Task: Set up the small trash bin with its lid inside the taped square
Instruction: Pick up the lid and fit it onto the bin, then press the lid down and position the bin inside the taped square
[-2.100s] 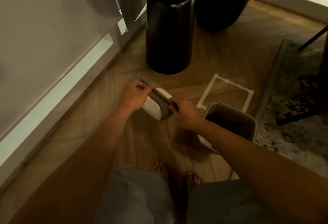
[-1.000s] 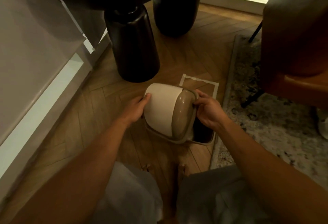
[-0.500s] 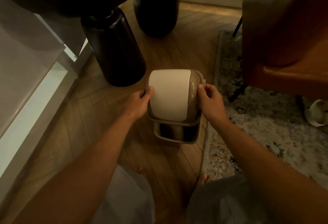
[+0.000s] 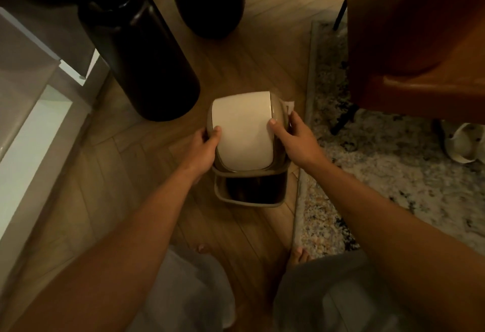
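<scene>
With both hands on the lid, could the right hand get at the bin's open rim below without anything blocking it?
Probably yes. The right hand grips the lid directly above the bin, whose near rim lies exposed with only bare floor around it. It would have to let go of the lid first.

Surface finishes in your view

Your lid [image 4: 242, 132]: smooth, satin plastic. Floor [image 4: 252, 50]: matt wood planks. Rug [image 4: 380, 158]: rough woven cloth.

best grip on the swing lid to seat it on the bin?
Take the taupe frame of the domed swing lid at its two short sides, one hand from each side, as the left hand and right hand do now. The cream centre flap looks hinged, so pressing there would likely tip it. The small taupe bin's rim is rectangular; side grips probably keep the frame square to it.
</scene>
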`<action>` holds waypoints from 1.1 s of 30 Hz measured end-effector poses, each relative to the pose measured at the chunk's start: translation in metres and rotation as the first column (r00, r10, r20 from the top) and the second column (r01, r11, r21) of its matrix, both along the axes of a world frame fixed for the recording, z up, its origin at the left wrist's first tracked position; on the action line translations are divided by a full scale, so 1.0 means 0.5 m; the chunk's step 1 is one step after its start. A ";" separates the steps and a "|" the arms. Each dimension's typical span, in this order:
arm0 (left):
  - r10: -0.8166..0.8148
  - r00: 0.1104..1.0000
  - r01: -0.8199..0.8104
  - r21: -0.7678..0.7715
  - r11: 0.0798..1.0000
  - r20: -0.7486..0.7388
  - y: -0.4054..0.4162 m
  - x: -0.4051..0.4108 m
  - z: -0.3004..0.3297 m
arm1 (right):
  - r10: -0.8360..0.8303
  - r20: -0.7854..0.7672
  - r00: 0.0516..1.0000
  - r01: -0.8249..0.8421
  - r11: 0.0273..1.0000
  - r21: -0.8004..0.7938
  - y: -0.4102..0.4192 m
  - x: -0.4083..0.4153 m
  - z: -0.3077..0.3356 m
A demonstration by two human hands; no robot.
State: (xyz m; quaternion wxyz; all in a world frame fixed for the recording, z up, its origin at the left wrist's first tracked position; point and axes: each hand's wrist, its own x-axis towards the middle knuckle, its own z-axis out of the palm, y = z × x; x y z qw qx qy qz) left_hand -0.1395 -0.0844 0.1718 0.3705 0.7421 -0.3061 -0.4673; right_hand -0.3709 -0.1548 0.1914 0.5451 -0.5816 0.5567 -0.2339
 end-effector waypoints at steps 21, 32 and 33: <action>-0.186 0.981 0.191 0.134 0.972 -0.049 0.004 0.041 -0.101 | 0.051 -0.088 0.995 -0.029 0.972 0.235 -0.005 0.013 -0.124; -0.309 0.951 0.307 0.135 0.942 -0.009 0.020 0.039 -0.075 | 0.085 -0.094 0.992 -0.063 0.974 0.216 0.078 -0.008 -0.078; -0.308 0.951 0.307 0.139 0.941 -0.014 0.023 0.039 -0.074 | 0.090 -0.087 0.992 -0.070 0.975 0.210 0.085 -0.010 -0.073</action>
